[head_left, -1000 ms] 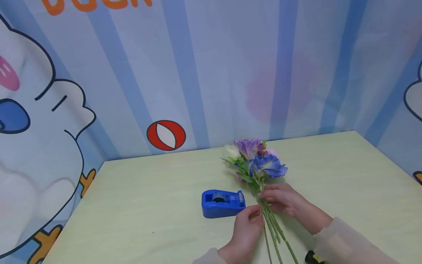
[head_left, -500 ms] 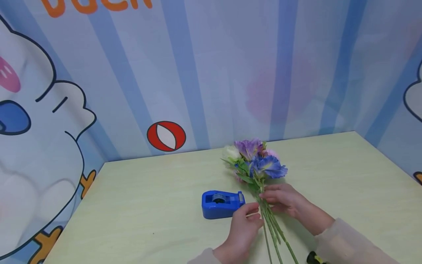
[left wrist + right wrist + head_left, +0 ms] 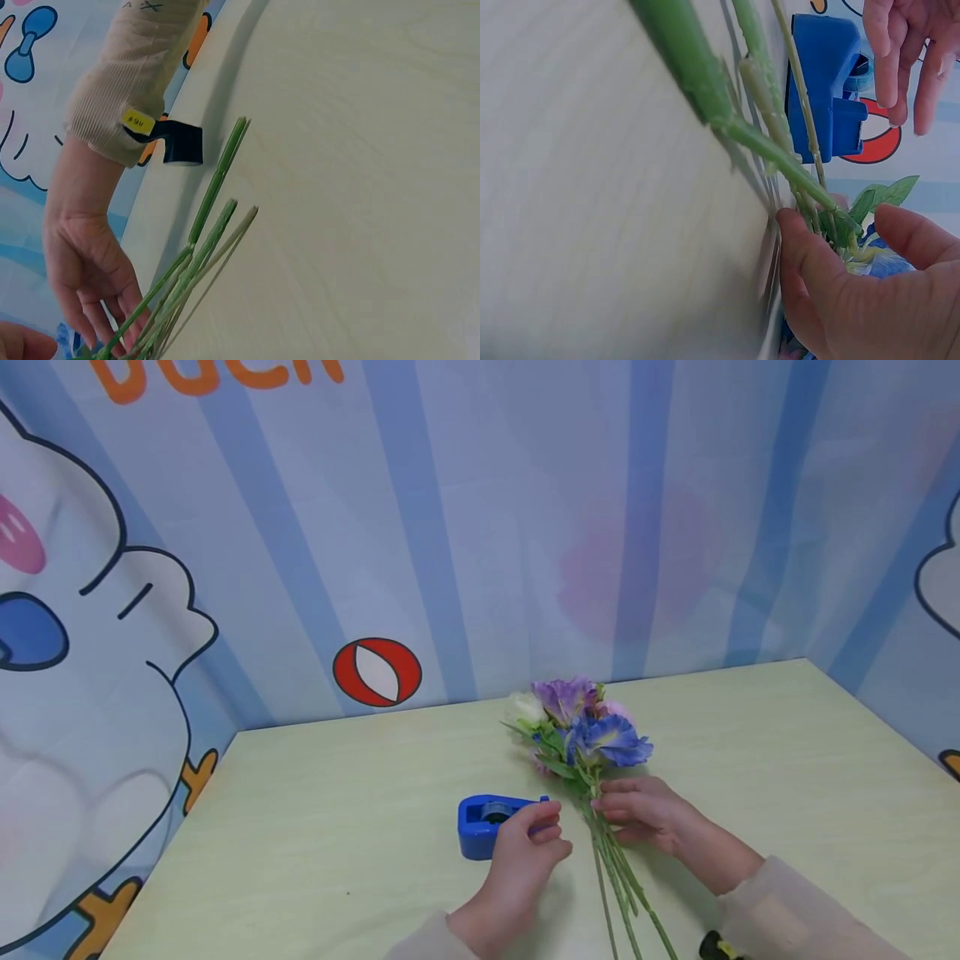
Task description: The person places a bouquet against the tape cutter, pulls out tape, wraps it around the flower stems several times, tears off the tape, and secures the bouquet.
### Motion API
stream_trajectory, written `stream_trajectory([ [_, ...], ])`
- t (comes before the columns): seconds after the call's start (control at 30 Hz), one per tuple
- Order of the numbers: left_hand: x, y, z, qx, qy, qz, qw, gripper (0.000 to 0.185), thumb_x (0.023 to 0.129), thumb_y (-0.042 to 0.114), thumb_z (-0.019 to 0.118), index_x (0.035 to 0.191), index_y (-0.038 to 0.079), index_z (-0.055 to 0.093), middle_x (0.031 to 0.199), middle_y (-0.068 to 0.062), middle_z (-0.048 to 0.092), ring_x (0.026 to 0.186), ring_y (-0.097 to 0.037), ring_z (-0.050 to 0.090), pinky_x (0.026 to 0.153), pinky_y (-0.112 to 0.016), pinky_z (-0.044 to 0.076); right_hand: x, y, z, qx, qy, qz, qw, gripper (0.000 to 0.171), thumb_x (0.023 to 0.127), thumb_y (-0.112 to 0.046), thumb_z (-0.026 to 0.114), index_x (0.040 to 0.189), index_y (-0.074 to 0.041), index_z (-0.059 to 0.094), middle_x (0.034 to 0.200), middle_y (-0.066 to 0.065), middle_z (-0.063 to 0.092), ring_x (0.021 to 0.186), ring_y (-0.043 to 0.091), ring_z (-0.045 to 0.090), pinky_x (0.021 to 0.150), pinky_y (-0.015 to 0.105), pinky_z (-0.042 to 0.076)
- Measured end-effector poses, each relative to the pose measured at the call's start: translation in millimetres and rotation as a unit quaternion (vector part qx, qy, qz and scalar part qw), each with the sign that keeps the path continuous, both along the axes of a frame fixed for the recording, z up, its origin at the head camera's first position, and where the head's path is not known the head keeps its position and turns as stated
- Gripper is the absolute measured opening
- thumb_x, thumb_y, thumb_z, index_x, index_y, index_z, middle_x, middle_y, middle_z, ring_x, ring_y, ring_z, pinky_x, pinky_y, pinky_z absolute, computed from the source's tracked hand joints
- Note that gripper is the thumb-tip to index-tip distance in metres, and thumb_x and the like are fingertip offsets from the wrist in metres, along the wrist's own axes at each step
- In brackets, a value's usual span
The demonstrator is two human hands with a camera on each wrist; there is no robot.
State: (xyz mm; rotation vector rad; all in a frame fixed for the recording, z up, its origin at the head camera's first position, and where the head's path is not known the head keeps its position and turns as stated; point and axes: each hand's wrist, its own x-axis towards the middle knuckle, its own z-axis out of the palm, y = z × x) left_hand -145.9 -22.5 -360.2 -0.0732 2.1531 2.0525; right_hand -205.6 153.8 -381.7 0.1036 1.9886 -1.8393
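A bunch of flowers (image 3: 592, 727) with purple, blue, white and pink blooms lies toward the back of the table, its green stems (image 3: 618, 868) pointing to the front. My right hand (image 3: 648, 814) holds the stems just below the blooms; in the right wrist view its thumb and fingers (image 3: 855, 300) lie on either side of them. My left hand (image 3: 521, 864) hovers left of the stems, fingers loosely extended and no object visible in it. Behind it stands a blue tape dispenser (image 3: 480, 839), partly covered by the hand, with a tape roll (image 3: 859, 75) inside.
The pale table (image 3: 300, 827) reaches back to a printed blue striped backdrop (image 3: 510, 527). Near my right sleeve, a small black object (image 3: 711, 943) with a yellow label is strapped at the wrist, as the left wrist view shows.
My left hand has let go of the stems and moved left, in front of the tape dispenser. The right hand and the flowers have stayed in place.
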Motion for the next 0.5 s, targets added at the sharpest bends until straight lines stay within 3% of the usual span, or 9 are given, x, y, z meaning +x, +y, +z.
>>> stream_trajectory([
  [0.23,-3.2,-11,1.2,0.005,0.007,0.008,0.9999,0.046,0.076,-0.012,0.062,0.121,-0.008,0.054,0.116,-0.017,0.057,0.105,-0.027,0.055,0.082,-0.032,0.051,0.4,0,0.7,0.003,0.001,0.006,1.000,0.063,0.089,-0.007,0.057,0.137,0.018,0.023,0.135,0.038,0.033,0.123,0.048,0.036,0.087,0.046,0.048],
  [0.5,-3.7,-25,4.8,-0.005,0.000,0.012,0.9999,0.048,0.076,-0.012,0.063,0.122,-0.007,0.054,0.116,-0.017,0.056,0.103,-0.025,0.054,0.081,-0.031,0.051,0.0,1,1.1,0.000,0.001,-0.008,1.000,0.062,0.087,-0.004,0.059,0.135,0.019,0.026,0.132,0.037,0.037,0.117,0.046,0.045,0.089,0.048,0.047],
])
